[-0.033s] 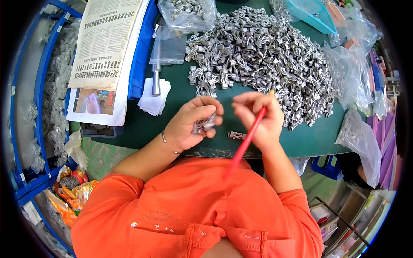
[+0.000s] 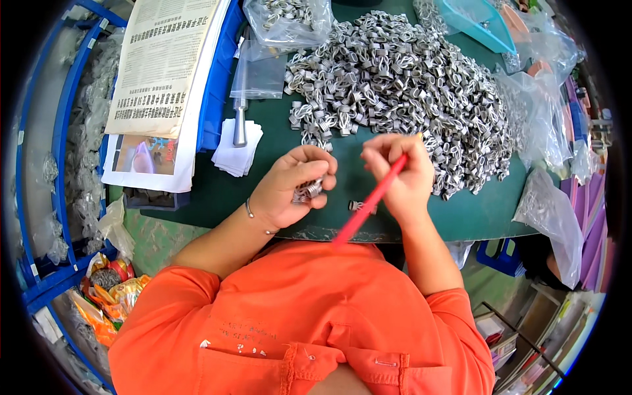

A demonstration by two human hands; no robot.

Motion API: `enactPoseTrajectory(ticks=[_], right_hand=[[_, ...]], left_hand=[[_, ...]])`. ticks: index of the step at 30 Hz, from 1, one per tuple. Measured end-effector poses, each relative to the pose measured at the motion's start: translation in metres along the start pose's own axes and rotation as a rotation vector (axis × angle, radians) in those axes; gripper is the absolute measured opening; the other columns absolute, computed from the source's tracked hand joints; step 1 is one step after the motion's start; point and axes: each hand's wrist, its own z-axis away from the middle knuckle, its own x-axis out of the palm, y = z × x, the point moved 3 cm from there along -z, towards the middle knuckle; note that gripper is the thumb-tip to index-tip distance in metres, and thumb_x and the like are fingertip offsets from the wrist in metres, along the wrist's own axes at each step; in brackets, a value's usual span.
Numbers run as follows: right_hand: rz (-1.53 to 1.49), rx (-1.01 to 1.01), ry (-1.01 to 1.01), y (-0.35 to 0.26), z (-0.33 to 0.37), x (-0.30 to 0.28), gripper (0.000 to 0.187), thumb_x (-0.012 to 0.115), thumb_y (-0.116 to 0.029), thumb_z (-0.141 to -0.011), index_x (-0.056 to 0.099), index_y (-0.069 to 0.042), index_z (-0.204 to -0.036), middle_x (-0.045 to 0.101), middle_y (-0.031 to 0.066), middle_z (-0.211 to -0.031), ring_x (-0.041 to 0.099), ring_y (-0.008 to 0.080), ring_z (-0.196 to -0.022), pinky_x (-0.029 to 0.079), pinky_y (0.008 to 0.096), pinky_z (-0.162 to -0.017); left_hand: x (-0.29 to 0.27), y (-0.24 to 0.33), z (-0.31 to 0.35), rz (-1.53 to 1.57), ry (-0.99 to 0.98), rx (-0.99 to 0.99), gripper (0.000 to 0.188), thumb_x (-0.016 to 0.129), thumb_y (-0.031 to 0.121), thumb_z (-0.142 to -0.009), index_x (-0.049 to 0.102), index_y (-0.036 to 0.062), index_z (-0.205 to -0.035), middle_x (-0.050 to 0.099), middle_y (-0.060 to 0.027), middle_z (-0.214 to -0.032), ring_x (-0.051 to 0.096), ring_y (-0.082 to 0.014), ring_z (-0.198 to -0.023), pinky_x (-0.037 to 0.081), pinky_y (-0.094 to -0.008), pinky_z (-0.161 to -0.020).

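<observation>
My left hand [image 2: 288, 183] is curled round several small silvery metal loop pieces [image 2: 307, 191], partly hidden by its fingers. To the right, my right hand [image 2: 403, 174] grips a slim red stick [image 2: 367, 209], slanting down toward my orange shirt; a small yellowish tip shows above the fingers. Its thumb and forefinger are bent, and I see no metal piece between them. One loose metal piece [image 2: 359, 206] lies on the dark green table [image 2: 260, 214] behind the stick. Beyond both hands spreads a big heap of the same metal pieces [image 2: 401, 85].
Left of the heap are a metal-shafted tool [image 2: 239, 128] on white paper slips [image 2: 230, 157], a clear bag [image 2: 288, 23] of pieces and a blue tray [image 2: 214, 92] beside newspaper [image 2: 155, 72]. A turquoise scoop [image 2: 477, 23] and plastic bags [image 2: 540, 118] lie right.
The red stick's lower end has swung left and a little up. My right hand has shifted slightly, and my left hand has barely moved, still holding the metal pieces.
</observation>
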Motion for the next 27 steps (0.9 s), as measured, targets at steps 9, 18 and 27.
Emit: enactPoseTrajectory(ticks=[9,18,27], right_hand=[[0.587,-0.226,-0.069,0.012,-0.027,0.023,0.025,0.068,-0.003,-0.070,0.044,-0.003,-0.077,0.053,0.0122,-0.071,0.054,0.0300,-0.061,0.044,0.0357,-0.055],[-0.731,0.576,-0.182,0.013,0.009,0.007,0.018,0.054,0.000,-0.085,0.038,-0.007,-0.080,0.058,0.0147,-0.081,0.060,0.0175,-0.060,0.050,0.0237,-0.045],[-0.776,0.489,-0.251,0.017,0.022,0.002,0.023,0.059,0.008,-0.078,0.040,-0.007,-0.075,0.060,0.0205,-0.090,0.062,0.0244,-0.077,0.054,0.0278,-0.064]], left_hand=[[0.005,0.014,0.005,-0.259,0.189,0.149,0.007,0.056,0.005,-0.083,0.052,0.0059,-0.089,0.057,-0.0080,-0.082,0.055,-0.0128,-0.065,0.042,-0.0220,-0.045],[0.015,0.008,-0.002,-0.504,0.220,0.176,0.028,0.059,0.008,-0.083,0.051,-0.0002,-0.109,0.056,-0.0056,-0.081,0.056,-0.0109,-0.066,0.043,-0.0208,-0.046],[0.035,0.013,0.006,-0.910,0.110,0.265,0.022,0.062,0.004,-0.080,0.056,0.0001,-0.101,0.058,-0.0055,-0.083,0.056,-0.0082,-0.065,0.044,-0.0195,-0.049]])
